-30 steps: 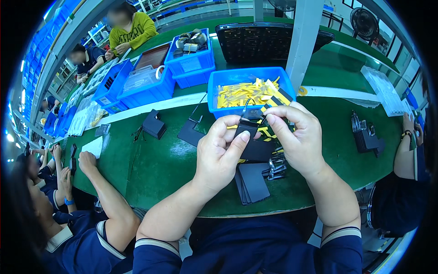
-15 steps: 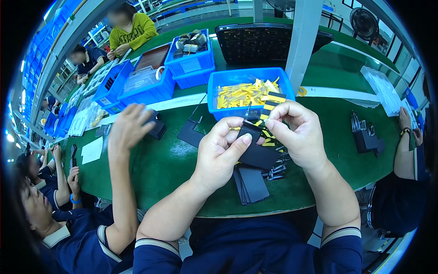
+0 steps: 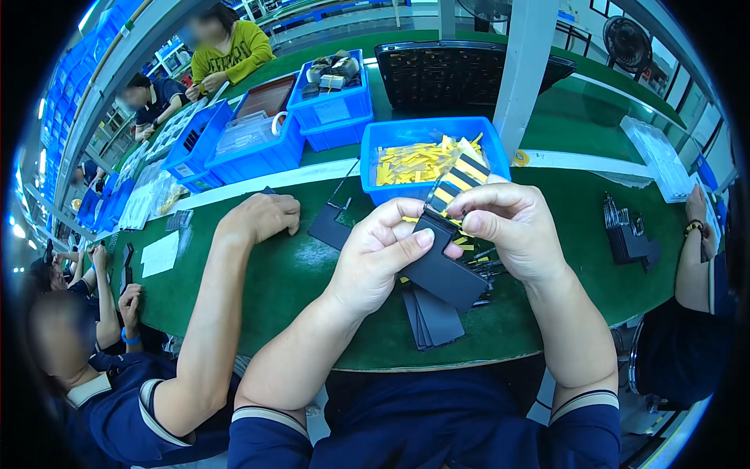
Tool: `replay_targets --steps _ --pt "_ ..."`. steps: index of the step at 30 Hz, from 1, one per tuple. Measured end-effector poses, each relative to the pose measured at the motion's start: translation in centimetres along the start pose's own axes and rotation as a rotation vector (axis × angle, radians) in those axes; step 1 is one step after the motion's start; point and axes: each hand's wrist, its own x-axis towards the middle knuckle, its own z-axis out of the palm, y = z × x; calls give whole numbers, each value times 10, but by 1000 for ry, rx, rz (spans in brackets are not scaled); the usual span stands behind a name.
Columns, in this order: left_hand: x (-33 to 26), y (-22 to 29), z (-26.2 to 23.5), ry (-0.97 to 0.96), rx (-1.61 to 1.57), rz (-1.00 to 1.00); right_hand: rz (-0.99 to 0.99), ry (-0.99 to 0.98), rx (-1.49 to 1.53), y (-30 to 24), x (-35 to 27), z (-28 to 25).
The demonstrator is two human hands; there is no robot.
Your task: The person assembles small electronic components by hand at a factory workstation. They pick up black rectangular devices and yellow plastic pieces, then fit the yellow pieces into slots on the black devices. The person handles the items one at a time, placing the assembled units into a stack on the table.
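Worker at green bench [image 3: 281,289]; clock read from the worker's hands, 12 straight ahead. At 12, just beyond the hands: open blue bin [image 3: 370,160], heaped with yellow strips [image 3: 414,160]. At 11, further off: upper blue bin [image 3: 332,112] stacked on another, filled with dark bundled pieces [image 3: 332,74]. At 10: low blue bin [image 3: 262,156] holding clear plastic pieces [image 3: 242,133], white ring [image 3: 279,123] at its edge. Held piece: flat black part [image 3: 445,273], above the bench near its front edge, over a fanned black stack [image 3: 433,316]. Long axis slants from 11 to 4, broad end toward 4. At its upper end a yellow-and-black striped strip [image 3: 461,184] points toward 1, its far end overlapping the bin in view. Left hand [image 3: 363,262] grasps the black part, thumb on top. Right hand [image 3: 516,227]: thumb and forefinger drawn together beside the strip's lower edge; I cannot tell what they pinch.
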Motion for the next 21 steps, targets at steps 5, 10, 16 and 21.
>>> replay_targets --steps 5,10,16,21 --pt "1 -2 -3 -24 30 31 24 35 4 1 0 0" --pt "7 -2 -17 48 210 171 -40 189 -165 6 3 5" --pt "27 36 -82 550 562 388 -91 288 -189 13 4 3" --pt "28 30 -137 683 1428 -76 -23 201 -191 12 3 3"
